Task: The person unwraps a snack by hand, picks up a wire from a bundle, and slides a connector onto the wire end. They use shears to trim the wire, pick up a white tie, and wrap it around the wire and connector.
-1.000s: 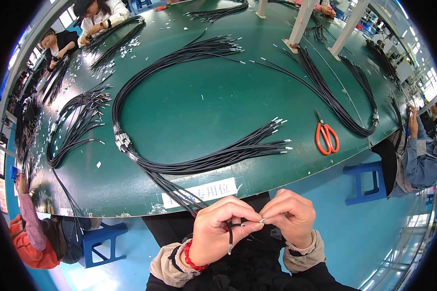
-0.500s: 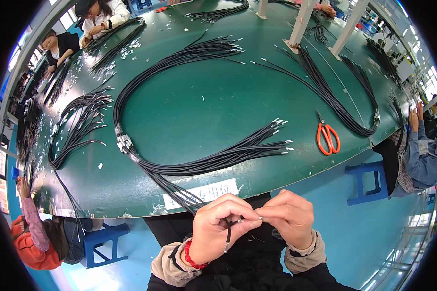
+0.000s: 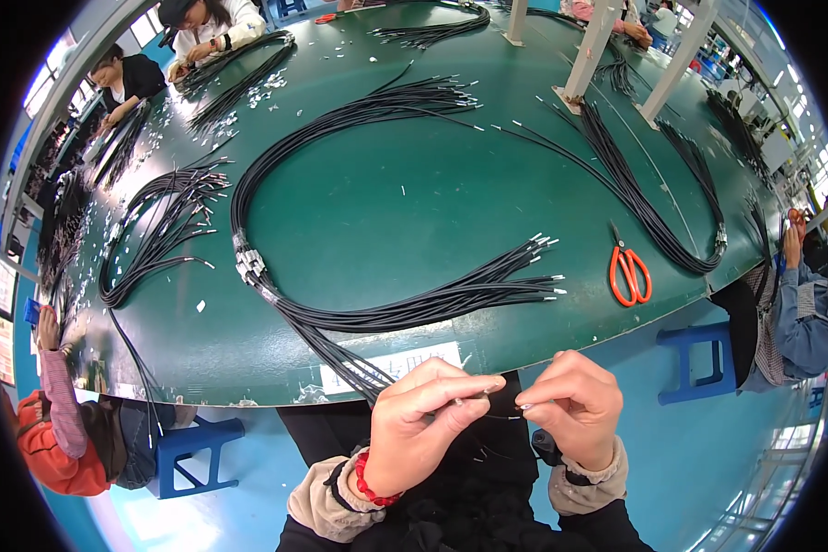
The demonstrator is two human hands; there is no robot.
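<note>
**A:** What is held at the table edge, and how far along does the work appear?

**B:** One thin black wire (image 3: 488,405) is pinched between both hands, below the near rim of the green table (image 3: 386,202). The left hand (image 3: 423,428) has its fingers (image 3: 474,385) closed narrowly on the wire; the right hand (image 3: 570,409) is closed on the other end, where a small metal tip seems to be gripped, though it is too small for certainty. The wire appears to be drawn from the large looped bundle (image 3: 340,313), whose strands hang over the rim toward the hands. Many strand ends (image 3: 534,262) are already fitted with pale tips. The work is judged to be mid-course; the count remaining cannot be read.

**A:** Which labels and tools are to be noted?

**B:** A white rectangular label (image 3: 391,363) is fixed flat to the table's near rim, just above the hands. Orange-handled scissors (image 3: 628,273) lie on the table to the right, well apart from the bundle. Smaller wire bundles (image 3: 156,239) lie at the left. No packages are seen.
</note>
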